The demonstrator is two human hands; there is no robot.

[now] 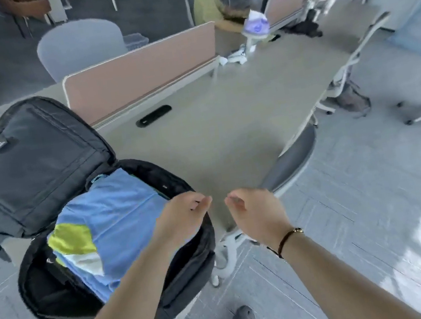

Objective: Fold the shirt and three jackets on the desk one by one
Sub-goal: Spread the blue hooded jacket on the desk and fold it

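In open backpack [40, 169]: folded blue garment [119, 218].

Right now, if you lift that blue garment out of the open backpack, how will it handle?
The blue garment looks thin and creased, so probably floppy and light. Folded layers may slide apart. The backpack rim could snag it.

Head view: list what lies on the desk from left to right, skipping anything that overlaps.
Open black backpack with folded blue garment inside → black oval cable slot in the grey desk → white crumpled items → dark bundle at the far right end.
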